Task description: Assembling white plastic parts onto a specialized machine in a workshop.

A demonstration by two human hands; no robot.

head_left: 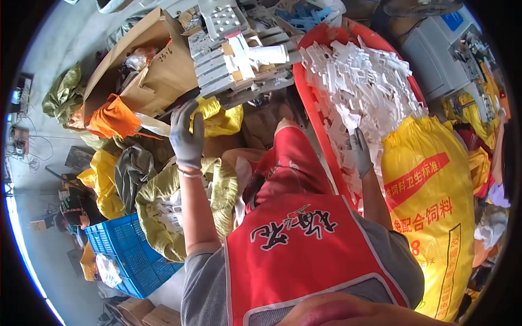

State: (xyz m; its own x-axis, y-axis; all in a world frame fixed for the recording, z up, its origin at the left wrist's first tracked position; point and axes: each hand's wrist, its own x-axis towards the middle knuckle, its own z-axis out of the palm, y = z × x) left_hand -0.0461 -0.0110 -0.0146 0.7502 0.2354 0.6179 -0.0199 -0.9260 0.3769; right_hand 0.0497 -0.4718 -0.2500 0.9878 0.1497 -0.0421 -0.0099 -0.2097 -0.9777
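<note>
right hand, in a grey glove: the fingers are drawn nearly together at the tips on a white piece, just over the heap of like parts. a fingertip hold probably suits so slender a part, leaving most of it free. left hand, likewise gloved: the fingers are bent, partly closed, beside a crumpled yellow bag; whether they grip anything cannot be told (the back of the glove hides the palm).

around the hands: the heap fills a long red tub along the person's right side, presumably so that parts lie within easy reach. ahead, a grooved metal bed bears a pale, branching part, perhaps set there to be level and near both arms.

farther out: an olive sack with its mouth rolled open, likely for access, holds more white pieces by the left forearm; a blue crate stands beyond it. a tall yellow sack leans beside the tub.
</note>
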